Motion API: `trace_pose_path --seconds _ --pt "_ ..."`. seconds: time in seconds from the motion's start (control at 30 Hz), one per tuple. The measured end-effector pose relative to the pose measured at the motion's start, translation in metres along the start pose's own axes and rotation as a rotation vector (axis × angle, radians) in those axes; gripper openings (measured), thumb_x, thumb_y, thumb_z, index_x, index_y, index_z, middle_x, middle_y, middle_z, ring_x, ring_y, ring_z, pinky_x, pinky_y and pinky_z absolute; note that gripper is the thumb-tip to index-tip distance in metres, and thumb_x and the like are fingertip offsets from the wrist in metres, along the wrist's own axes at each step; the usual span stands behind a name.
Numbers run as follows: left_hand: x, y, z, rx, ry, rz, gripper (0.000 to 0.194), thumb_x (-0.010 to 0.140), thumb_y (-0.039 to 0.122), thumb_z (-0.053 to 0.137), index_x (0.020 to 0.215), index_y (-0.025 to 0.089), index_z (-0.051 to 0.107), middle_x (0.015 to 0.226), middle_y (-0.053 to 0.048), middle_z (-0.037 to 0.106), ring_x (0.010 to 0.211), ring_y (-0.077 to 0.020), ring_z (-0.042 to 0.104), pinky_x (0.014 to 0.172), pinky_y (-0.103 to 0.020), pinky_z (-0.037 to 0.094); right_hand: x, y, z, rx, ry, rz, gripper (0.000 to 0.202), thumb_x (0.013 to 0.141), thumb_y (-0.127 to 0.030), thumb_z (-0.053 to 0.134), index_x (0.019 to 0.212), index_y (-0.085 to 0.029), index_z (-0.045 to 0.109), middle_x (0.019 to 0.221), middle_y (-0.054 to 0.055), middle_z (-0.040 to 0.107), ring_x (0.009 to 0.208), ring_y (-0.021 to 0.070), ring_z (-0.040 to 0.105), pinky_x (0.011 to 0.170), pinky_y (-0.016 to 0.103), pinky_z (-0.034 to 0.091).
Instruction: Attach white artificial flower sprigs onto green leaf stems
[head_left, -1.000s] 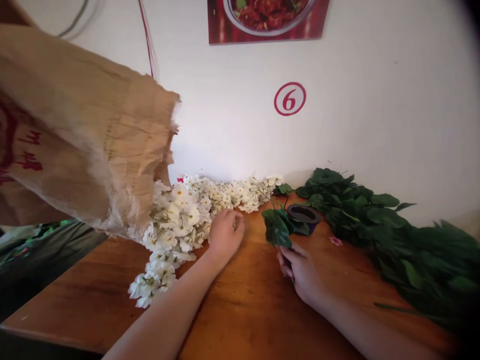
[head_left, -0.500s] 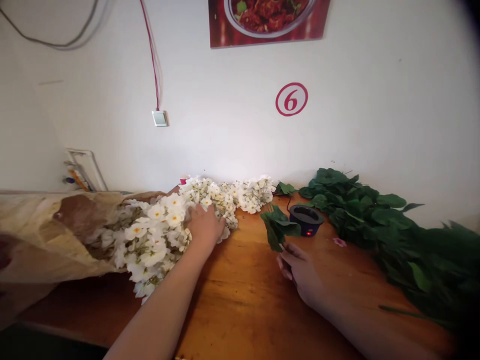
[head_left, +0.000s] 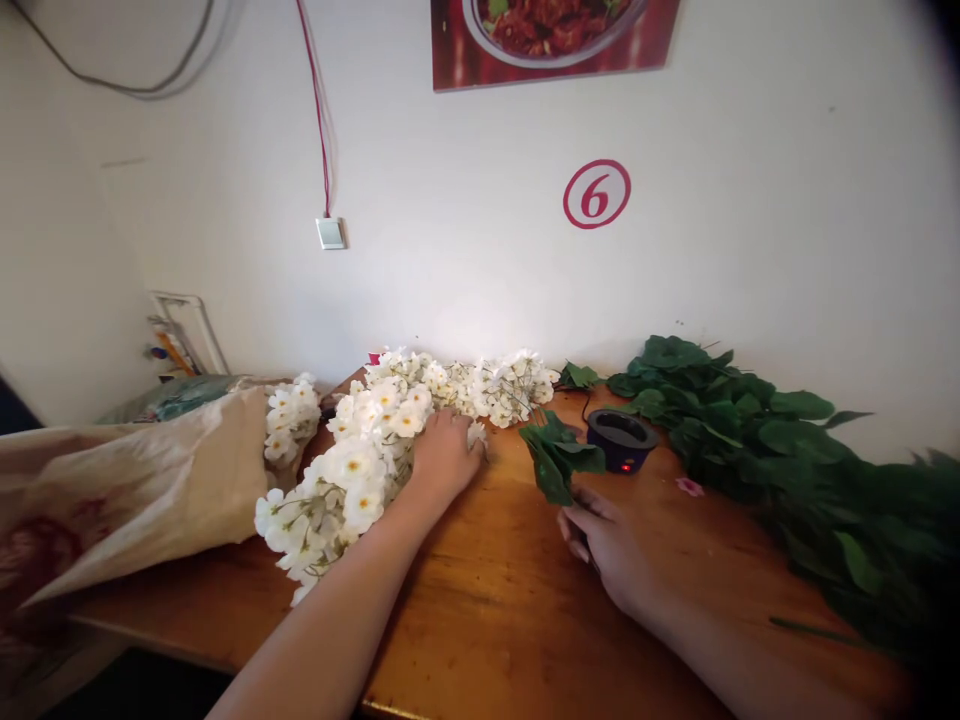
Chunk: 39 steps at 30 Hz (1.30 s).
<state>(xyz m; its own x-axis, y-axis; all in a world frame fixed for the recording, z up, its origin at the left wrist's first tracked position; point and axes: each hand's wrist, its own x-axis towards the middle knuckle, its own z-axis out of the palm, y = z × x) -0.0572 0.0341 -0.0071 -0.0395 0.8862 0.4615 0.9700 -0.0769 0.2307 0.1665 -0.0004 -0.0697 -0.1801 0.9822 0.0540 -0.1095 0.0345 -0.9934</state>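
Observation:
My left hand (head_left: pixel 448 458) reaches into the heap of white artificial flowers (head_left: pixel 379 415) with orange-yellow centres. Its fingers curl round some of the blossoms, and the fingertips are partly hidden. Between the thumb and fingers of my right hand (head_left: pixel 600 540) is the base of a green leaf sprig (head_left: pixel 556 455), its leaves pointing up and left. Just behind and to the right of the sprig stands a small dark pot (head_left: pixel 622 455) with a lit red light on its front.
A creased paper bag (head_left: pixel 195 470) lies at the left, with more white blossoms (head_left: pixel 289 420) at its mouth. Green artificial leaves (head_left: pixel 750 430) are heaped along the right. A pink blossom (head_left: pixel 689 487) lies on the wooden table (head_left: pixel 480 600). The wall (head_left: pixel 450 250) rises behind.
The white flowers by my left hand now lie apart from the bag, whose mouth has shifted left. My left hand has moved slightly right; my right hand still holds the sprig.

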Motion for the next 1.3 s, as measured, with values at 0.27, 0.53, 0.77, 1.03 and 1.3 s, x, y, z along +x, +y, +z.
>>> trace_pose_path --seconds 0.27,0.53,0.77,1.03,1.3 --pt "0.001 0.001 -0.004 0.133 0.009 0.042 0.026 0.088 0.033 0.053 0.105 0.019 0.067 0.119 -0.014 0.059 0.116 -0.0319 0.047 0.096 -0.044 0.041 0.001 0.002 -0.001 0.002 -0.005 0.015 0.025 0.08 -0.044 0.062 0.078 -0.02 0.053 0.053 -0.006 0.049 0.038 0.0073 0.031 0.043 0.026 0.017" --pt "0.007 -0.016 0.011 0.134 -0.026 0.048 0.022 0.088 0.021 0.049 0.079 0.016 0.069 0.097 -0.015 0.063 0.105 -0.031 0.052 0.085 -0.041 0.045 0.001 -0.002 -0.001 -0.019 -0.036 0.019 0.031 0.08 -0.049 0.063 0.076 -0.021 0.051 0.052 -0.007 0.047 0.037 0.0074 0.029 0.045 0.027 0.015" --pt "0.008 -0.013 0.004 0.039 0.09 0.075 0.022 0.092 0.025 0.045 0.086 0.019 0.066 0.098 -0.012 0.064 0.105 -0.0286 0.053 0.093 -0.041 0.041 0.001 -0.003 -0.003 -0.035 0.039 0.031 0.035 0.077 -0.054 0.064 0.074 -0.022 0.052 0.053 -0.005 0.049 0.041 0.0105 0.037 0.044 0.026 0.02" --pt "0.015 -0.015 -0.003 -0.196 0.298 0.002 0.026 0.098 0.03 0.034 0.1 0.018 0.056 0.099 -0.01 0.064 0.099 -0.0238 0.058 0.091 -0.036 0.043 0.007 -0.003 -0.012 -0.463 0.039 -0.079 0.036 0.082 -0.046 0.06 0.057 -0.02 0.059 0.051 -0.001 0.05 0.052 0.0146 0.045 0.052 0.029 0.029" --pt "0.01 -0.004 0.001 -0.79 0.388 -0.084 0.024 0.095 0.043 0.043 0.097 0.021 0.053 0.081 -0.001 0.06 0.075 -0.0167 0.057 0.074 -0.028 0.044 0.002 -0.013 -0.017 -0.702 -0.032 -0.162 0.046 0.082 -0.046 0.064 0.046 -0.021 0.052 0.046 0.0 0.048 0.047 0.0139 0.038 0.05 0.03 0.02"
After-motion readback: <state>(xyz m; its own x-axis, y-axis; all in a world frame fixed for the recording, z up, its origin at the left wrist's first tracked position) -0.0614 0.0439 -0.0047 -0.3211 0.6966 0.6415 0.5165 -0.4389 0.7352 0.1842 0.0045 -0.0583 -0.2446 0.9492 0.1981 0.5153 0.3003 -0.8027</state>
